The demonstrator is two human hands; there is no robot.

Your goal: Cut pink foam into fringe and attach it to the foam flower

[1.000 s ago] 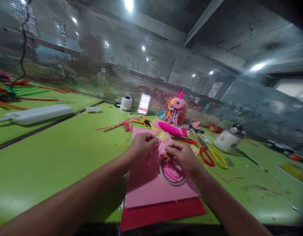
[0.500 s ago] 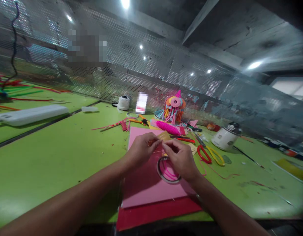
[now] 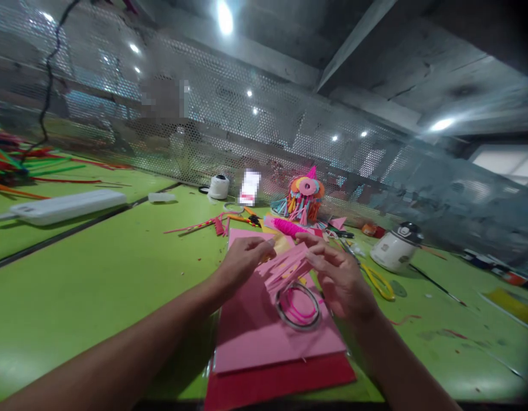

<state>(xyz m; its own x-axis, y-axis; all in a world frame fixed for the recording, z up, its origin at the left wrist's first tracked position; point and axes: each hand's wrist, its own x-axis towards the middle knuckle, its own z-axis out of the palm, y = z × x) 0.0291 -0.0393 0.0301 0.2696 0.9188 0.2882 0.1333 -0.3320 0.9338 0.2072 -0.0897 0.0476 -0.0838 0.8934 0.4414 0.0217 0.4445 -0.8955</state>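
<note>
Two hands pinch a fringed pink strip (image 3: 285, 267) just above the pink sheet (image 3: 255, 342).
The left hand (image 3: 242, 262) and the right hand (image 3: 341, 277) each close a fingertip grip on one end of the strip, holding it in the air. A tape ring (image 3: 298, 306) lies on the sheet beneath it, on the green table (image 3: 96, 274). Pulling the ends apart could probably tear the thin cut fringes, and if the strip dips they could snag on the ring.

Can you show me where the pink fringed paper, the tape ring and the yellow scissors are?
pink fringed paper (image 3: 285, 267): head view, middle of the fringed strip.
tape ring (image 3: 298, 327): head view, its near rim.
yellow scissors (image 3: 383, 288): head view, the handle loop.
</note>
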